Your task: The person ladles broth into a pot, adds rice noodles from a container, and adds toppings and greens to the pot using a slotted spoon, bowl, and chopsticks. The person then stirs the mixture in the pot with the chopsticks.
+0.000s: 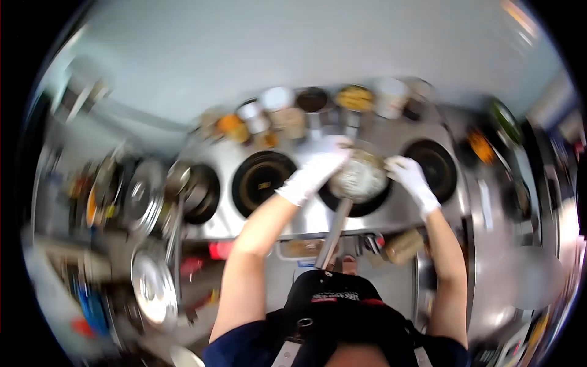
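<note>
Steel stovetop [301, 215] bears one pan [359, 178] between left hand [333, 153] and right hand [406, 171].

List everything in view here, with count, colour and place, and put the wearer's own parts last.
Long-handled pan: one, pale contents, centre, handle towards wearer
Burners: four, black, in a row, one beneath the pan
Stovetop: one, silver, centre
Container of yellow pieces: one, behind pan
Dark-topped container: one, left of the yellow pieces
Other containers: several, white and orange among them, back row
Round metalware: several, silver, left
Wall: one, grey, behind
Blurred items, both sides: uncountable
Apron: one, black
Gloved hands: two, white, either side of pan
</note>
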